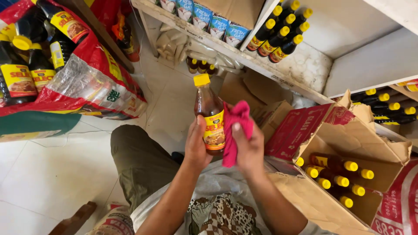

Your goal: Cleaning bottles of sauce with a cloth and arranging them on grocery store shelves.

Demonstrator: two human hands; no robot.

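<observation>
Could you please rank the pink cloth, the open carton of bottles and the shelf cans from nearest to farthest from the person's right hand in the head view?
1. Pink cloth: held in the right hand, against the bottle.
2. Open carton of bottles: on the floor, to the hand's right.
3. Shelf cans: on the shelf above, farthest.

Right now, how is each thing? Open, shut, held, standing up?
Bottle: capped, upright, held.
Pink cloth: bunched against the bottle.
Left hand: gripping the bottle.
Right hand: holding the cloth.
Cardboard box: open, bottles lying inside.
Shelf bottles: capped, in rows.
</observation>
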